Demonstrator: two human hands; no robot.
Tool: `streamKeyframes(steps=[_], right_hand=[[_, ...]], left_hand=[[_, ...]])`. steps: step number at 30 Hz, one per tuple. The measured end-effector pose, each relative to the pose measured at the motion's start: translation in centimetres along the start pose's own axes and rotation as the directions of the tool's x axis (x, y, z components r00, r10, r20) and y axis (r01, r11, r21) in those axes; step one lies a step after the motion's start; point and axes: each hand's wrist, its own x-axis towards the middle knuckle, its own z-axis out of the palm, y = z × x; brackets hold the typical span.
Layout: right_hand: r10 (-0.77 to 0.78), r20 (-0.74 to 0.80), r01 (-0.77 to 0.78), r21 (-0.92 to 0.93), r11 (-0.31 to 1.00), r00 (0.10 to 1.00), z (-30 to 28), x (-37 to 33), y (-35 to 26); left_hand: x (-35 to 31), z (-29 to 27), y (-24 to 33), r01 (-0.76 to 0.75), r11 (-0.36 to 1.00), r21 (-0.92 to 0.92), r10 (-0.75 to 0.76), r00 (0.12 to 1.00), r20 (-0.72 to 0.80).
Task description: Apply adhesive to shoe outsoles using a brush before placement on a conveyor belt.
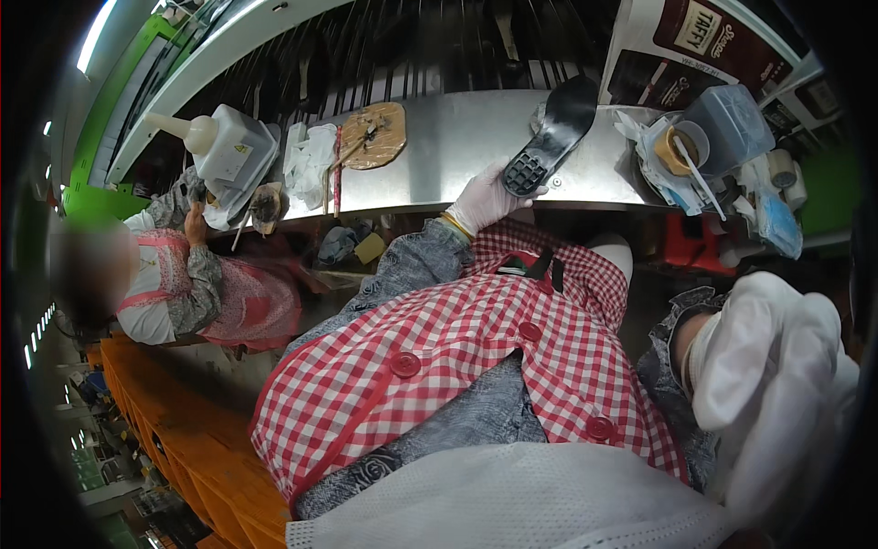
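My left hand, in a thin white glove, grips a black shoe sole by its heel end, above the front edge of a metal worktop. The block-patterned heel lies next to my fingers, and the smooth toe points up and away to the right. Close to the camera at the right, my right hand is raised in a white cloth glove. Its fingers are bent and pressed together; whatever they may hold is hidden.
At the right stand a clear plastic container and a cup with a stick. A white squeeze bottle, crumpled white cloth and a stained brown pad lie leftward. Another person works at the left. Behind the worktop runs a dark slatted bed.
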Motion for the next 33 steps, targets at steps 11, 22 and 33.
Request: streamKeyframes(steps=[11,22,33], right_hand=[[-0.064,-0.369,-0.117,-0.447,0.887,0.927,-0.3,-2.5,7.7],[-0.280,-0.507,-0.486,-0.862,0.143,0.815,-5.2,-8.4,9.2],[-0.367,-0.674,-0.498,-0.729,0.469,0.641,-5.5,-7.8,9.7]], left_hand=[[-0.5,-0.5,-1.5,0.046,0.996,-0.072,-0.031,0.981,0.189],[0.1,1.1,-0.9,0.125,0.956,-0.266,-0.069,0.975,0.209],[0.5,0.8,-1.2,0.127,0.934,-0.335,-0.065,0.980,0.190]])
